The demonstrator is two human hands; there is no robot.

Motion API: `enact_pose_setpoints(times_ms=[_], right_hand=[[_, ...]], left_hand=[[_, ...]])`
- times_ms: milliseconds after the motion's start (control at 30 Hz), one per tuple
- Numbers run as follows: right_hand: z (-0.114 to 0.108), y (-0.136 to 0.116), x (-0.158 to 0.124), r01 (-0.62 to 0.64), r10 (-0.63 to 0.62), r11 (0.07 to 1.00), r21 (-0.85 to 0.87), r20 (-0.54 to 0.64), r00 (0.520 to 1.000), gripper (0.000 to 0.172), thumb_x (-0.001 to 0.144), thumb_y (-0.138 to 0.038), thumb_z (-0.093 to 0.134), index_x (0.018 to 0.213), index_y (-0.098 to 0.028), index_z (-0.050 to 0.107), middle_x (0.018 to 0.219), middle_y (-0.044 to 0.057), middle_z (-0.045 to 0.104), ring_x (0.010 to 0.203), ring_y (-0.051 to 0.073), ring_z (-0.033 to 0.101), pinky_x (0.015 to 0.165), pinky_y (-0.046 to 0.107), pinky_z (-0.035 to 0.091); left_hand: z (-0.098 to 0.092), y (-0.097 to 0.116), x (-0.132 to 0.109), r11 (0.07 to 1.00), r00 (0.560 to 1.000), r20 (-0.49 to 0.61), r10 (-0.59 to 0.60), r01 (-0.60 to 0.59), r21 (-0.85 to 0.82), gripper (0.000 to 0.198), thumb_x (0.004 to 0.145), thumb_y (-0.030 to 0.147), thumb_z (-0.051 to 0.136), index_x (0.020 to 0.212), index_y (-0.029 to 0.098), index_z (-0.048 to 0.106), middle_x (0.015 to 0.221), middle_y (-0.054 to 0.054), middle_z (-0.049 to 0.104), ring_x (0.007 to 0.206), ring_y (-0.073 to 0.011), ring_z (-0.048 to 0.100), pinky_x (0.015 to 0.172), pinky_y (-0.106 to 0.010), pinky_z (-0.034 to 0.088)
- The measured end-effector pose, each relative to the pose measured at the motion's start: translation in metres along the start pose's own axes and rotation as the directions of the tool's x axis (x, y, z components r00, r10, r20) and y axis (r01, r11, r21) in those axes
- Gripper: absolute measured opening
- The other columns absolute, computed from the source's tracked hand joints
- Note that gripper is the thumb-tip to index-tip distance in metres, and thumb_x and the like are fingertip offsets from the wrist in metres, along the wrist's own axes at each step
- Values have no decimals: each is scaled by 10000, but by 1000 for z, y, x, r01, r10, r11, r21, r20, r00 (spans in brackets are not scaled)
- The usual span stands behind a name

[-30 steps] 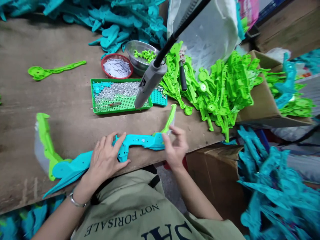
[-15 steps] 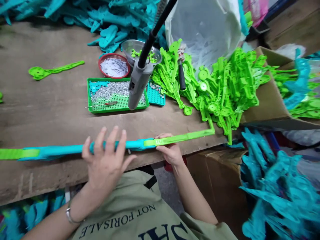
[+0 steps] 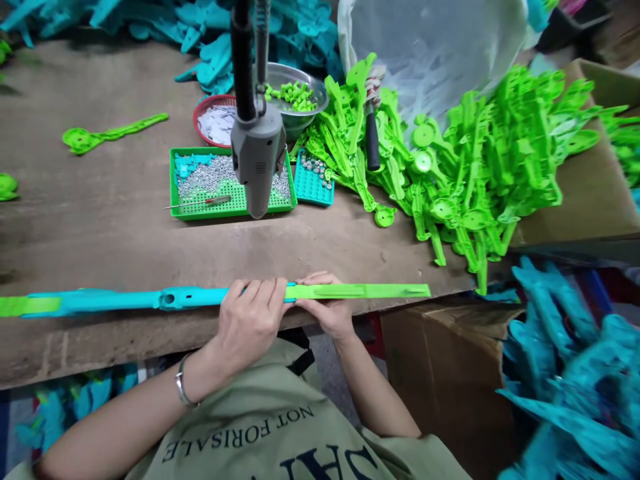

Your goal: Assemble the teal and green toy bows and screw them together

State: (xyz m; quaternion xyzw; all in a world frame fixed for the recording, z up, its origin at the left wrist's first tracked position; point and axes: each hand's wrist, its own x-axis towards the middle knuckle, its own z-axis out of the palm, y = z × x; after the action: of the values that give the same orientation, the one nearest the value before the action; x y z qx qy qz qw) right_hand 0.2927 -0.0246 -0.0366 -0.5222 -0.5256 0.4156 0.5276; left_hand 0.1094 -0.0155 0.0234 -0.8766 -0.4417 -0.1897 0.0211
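Observation:
A long blue plastic piece [image 3: 120, 299] lies along the table's front edge, with a green plastic arm [image 3: 375, 291] at its right end and another green part [image 3: 20, 306] at its left end. My left hand [image 3: 253, 320] is wrapped over the blue piece close to the right joint. Beside it, my right hand [image 3: 327, 308] grips that joint where the blue and green parts meet, thumb below and fingers behind. Both hands nearly touch. A grey power screwdriver [image 3: 257, 160] hangs above the green tray [image 3: 220, 208] of screws.
Green parts [image 3: 465, 167] are heaped at the right, blue parts [image 3: 210, 40] at the back. A red basket [image 3: 203, 130], a metal bowl [image 3: 310, 110] and a small blue tray [image 3: 314, 190] stand mid-table. A loose green piece [image 3: 83, 140] lies left. Boxes [image 3: 440, 360] stand right.
My left hand has moved right along the blue piece and closed on it near my right hand. The green arm has come away from the heap and lies level. The view has shifted slightly.

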Motion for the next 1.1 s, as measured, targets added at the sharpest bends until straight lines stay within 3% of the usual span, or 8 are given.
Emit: enact_pose_setpoints(times_ms=[233,300,400,533,633,867,1000,1100], right_hand=[[-17,-13,5,25,-31,999,39,166,986,391,752,-469,842,1027,-255,664,1009,59,704,984,223,687,865,421,601],[-27,-20,8,82,-90,994,67,128,988,441,733,-476,856,1064,-267,654,1037,59,683,996,223,671,866,422,597],[-40,-32,12,171,-175,984,48,87,981,328,776,-408,837,1023,-277,666,949,37,666,917,208,663,829,408,593],[-51,-46,13,207,-200,977,-42,125,972,238,823,-383,796,993,-259,685,901,49,682,880,218,677,803,419,591],[-55,-52,12,188,-171,975,-119,140,975,238,801,-384,816,956,-249,695,885,53,700,858,218,683,769,402,585],[-50,-55,13,215,-204,968,-129,96,974,144,807,-346,810,809,-250,703,769,28,718,743,201,683,721,392,574],[-52,-58,13,182,-165,975,-131,129,978,137,810,-339,808,847,-248,714,813,37,731,786,201,693,732,377,585],[-61,-57,11,170,-165,984,-52,89,982,267,793,-412,821,986,-260,716,917,56,737,877,219,704,792,405,601]], left_hand=[[-9,4,5,999,992,122,-38,41,-18,204,985,278,495,993,171,669,813,-80,667,771,-244,597,748,-412,409],[-11,9,9,999,991,128,-34,38,-30,217,960,283,529,1069,152,663,929,-116,700,845,-269,613,822,-446,422],[-6,20,19,994,996,89,3,7,-112,353,963,340,572,1229,109,604,1103,-142,714,951,-277,626,890,-448,416],[7,32,31,964,998,-3,55,-54,-261,217,1033,290,461,1057,154,627,902,-56,703,822,-205,615,789,-365,400],[15,35,35,942,996,-47,71,-83,-325,281,1052,240,383,898,180,611,770,-23,637,733,-182,574,705,-339,361],[22,36,35,929,984,-160,75,-128,-347,333,1036,179,367,788,191,589,679,-12,572,656,-176,503,659,-330,350],[20,34,37,929,980,-173,94,-149,-338,319,1049,218,376,814,189,590,682,-11,588,657,-182,516,650,-326,368],[19,31,34,930,989,-107,99,-130,-343,267,1055,284,395,957,169,615,784,-36,652,731,-193,569,679,-329,403]])
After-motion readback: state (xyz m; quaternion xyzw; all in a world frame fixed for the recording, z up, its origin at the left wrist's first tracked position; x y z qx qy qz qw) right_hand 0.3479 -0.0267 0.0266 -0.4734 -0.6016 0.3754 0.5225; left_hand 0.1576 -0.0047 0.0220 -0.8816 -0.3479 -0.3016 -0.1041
